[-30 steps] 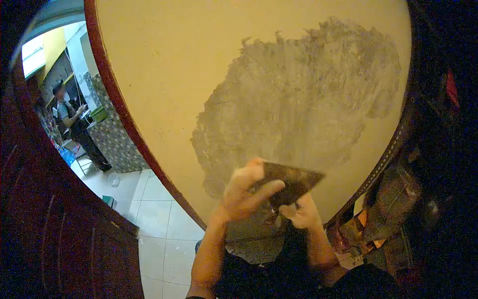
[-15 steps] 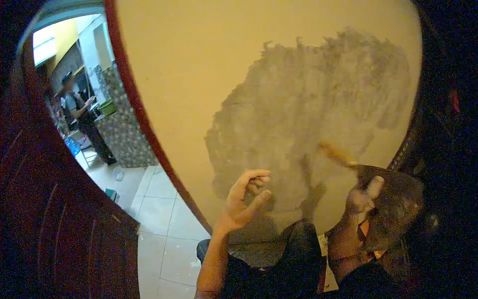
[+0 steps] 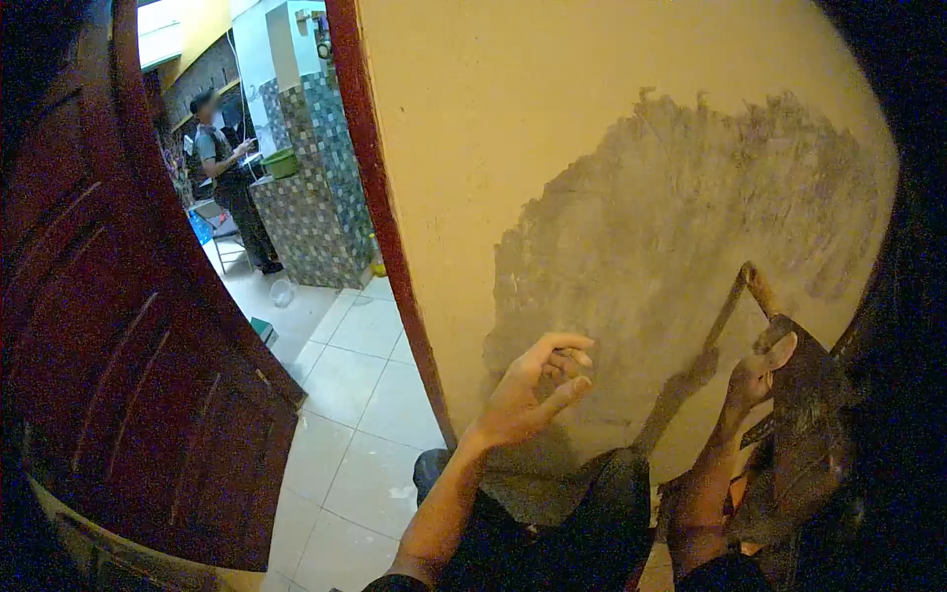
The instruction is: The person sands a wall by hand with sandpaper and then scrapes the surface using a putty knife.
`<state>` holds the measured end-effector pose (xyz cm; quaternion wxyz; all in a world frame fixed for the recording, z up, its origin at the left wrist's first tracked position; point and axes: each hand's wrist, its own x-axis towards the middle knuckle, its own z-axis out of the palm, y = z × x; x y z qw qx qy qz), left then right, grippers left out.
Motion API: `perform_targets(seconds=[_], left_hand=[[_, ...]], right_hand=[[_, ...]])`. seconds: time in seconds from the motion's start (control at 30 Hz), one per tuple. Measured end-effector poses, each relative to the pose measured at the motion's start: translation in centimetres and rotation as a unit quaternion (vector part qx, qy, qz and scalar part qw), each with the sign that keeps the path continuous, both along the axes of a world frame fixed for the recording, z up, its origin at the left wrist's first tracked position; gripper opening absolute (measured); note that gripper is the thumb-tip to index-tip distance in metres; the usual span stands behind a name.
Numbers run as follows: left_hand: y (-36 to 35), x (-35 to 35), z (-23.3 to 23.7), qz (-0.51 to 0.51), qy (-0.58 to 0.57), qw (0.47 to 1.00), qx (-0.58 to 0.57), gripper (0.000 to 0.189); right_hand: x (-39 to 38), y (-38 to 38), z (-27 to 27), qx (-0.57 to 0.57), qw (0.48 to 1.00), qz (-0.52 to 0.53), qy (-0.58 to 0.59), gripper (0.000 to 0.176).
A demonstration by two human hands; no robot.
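Observation:
My left hand point(image 3: 543, 390) is raised before the wall, fingers loosely curled, thumb apart, with nothing in it. My right hand point(image 3: 755, 380), at the lower right, is closed round a narrow brown stick-like tool point(image 3: 762, 291); its exact kind does not show. The tool's tip meets its own shadow on the wall and seems to touch it. A broad rough grey patch point(image 3: 651, 227) covers part of the yellow wall point(image 3: 473, 118). A large dark shape point(image 3: 814, 424) beside my right hand is too dim to make out.
A dark red door point(image 3: 118, 326) stands open at the left, beside a red door frame point(image 3: 380, 197). Through the doorway are a tiled floor point(image 3: 360, 375), a mosaic half-wall point(image 3: 306, 227) with a green basin point(image 3: 281, 163), and another person point(image 3: 232, 178) standing.
The view has swung left, showing more of the doorway. My right hand has tilted the tool steeper and moved its tip up the wall. My left hand keeps its loose curl.

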<state>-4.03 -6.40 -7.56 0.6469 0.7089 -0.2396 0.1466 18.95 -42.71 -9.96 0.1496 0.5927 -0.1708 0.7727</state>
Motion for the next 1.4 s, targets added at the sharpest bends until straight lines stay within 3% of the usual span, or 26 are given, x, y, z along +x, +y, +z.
perform_targets(seconds=[0.2, 0.4, 0.43, 0.47, 0.5, 0.53, 0.57, 0.67, 0.7, 0.87, 0.9, 0.97, 1.0, 1.03, 1.07, 1.1, 1.13, 1.17, 1.27, 1.4], left_hand=[[0.1, -0.5, 0.7, 0.036, -0.026, 0.998, 0.04, 0.041], [-0.1, -0.1, 0.2, 0.019, -0.032, 0.999, 0.011, 0.041], [0.0, -0.3, 0.1, 0.02, -0.027, 0.999, 0.021, 0.041], [0.0, -0.4, 0.1, 0.021, -0.024, 0.999, 0.031, 0.041], [0.0, -0.2, 0.1, 0.023, -0.023, 0.999, 0.029, 0.041], [0.0, 0.0, 0.0, 0.023, -0.025, 0.999, 0.028, 0.041], [-0.1, 0.0, -0.1, 0.022, -0.027, 0.999, 0.027, 0.04], [-0.2, -0.1, -0.3, 0.012, -0.025, 0.999, 0.015, 0.04], [-0.1, -0.1, -0.3, 0.015, -0.026, 0.999, 0.014, 0.04], [0.0, 0.2, -0.4, 0.008, -0.003, 1.0, 0.016, 0.042], [0.0, 0.1, -0.3, 0.007, -0.006, 1.0, 0.017, 0.042], [0.1, -0.2, -0.3, 0.005, 0.018, 1.0, 0.02, 0.042], [0.1, 0.0, -0.3, 0.006, 0.018, 1.0, 0.018, 0.042], [0.0, 0.4, -0.3, 0.013, 0.001, 1.0, 0.008, 0.041], [-0.2, 0.2, -0.6, 0.015, -0.009, 1.0, -0.002, 0.04], [-0.3, 0.1, -0.7, 0.013, -0.006, 1.0, -0.002, 0.04], [-0.3, 0.0, -0.4, 0.015, -0.011, 1.0, 0.002, 0.04], [-0.3, -0.2, -0.4, 0.017, -0.014, 1.0, 0.006, 0.039], [-0.2, -0.4, -0.5, 0.01, -0.018, 1.0, -0.005, 0.039], [-0.7, -0.2, -0.3, 0.015, -0.013, 1.0, -0.017, 0.039]], right_hand=[[-2.3, -11.6, -7.4, -0.042, 0.997, 0.061, -0.023, 0.046], [-3.2, -9.1, -5.2, -0.078, 0.99, 0.112, -0.038, 0.047], [-5.8, -6.4, -4.0, -0.057, 0.988, -0.13, -0.054, 0.046], [-8.4, -3.8, -2.8, -0.033, 0.928, -0.363, -0.07, 0.045], [-9.8, -2.8, -2.7, -0.008, 0.813, -0.576, -0.081, 0.045], [-2.4, -14.8, -10.9, -0.159, 0.814, -0.556, 0.058, 0.037], [-3.3, -14.5, -12.0, -0.164, 0.813, -0.556, 0.061, 0.037], [-5.1, -10.1, -12.3, 0.064, 0.93, -0.343, 0.111, 0.034], [-5.4, -8.9, -11.2, 0.063, 0.932, -0.341, 0.11, 0.034], [-9.6, -4.8, -1.1, -0.164, 0.982, -0.083, 0.046, 0.045], [-10.5, -2.9, -1.0, -0.164, 0.982, -0.084, 0.043, 0.045], [-11.5, 0.4, -1.6, 0.088, 0.983, -0.119, -0.105, 0.055], [-8.4, -0.1, -3.3, 0.22, 0.892, -0.393, -0.041, 0.051], [-7.9, -2.2, -3.5, 0.218, 0.892, -0.394, -0.039, 0.051], [-8.5, -4.7, -3.9, 0.084, 0.976, -0.201, 0.028, 0.051], [-8.7, -6.0, -3.8, -0.053, 0.995, 0.011, 0.087, 0.051], [-9.1, -5.8, -3.5, -0.053, 0.995, 0.011, 0.086, 0.051], [-9.6, -5.1, -3.0, 0.017, 0.994, 0.074, 0.085, 0.05], [-11.6, -1.9, -0.8, 0.223, 0.935, 0.266, 0.073, 0.048], [-13.2, 1.1, 1.2, 0.473, 0.74, 0.473, 0.064, 0.045]])
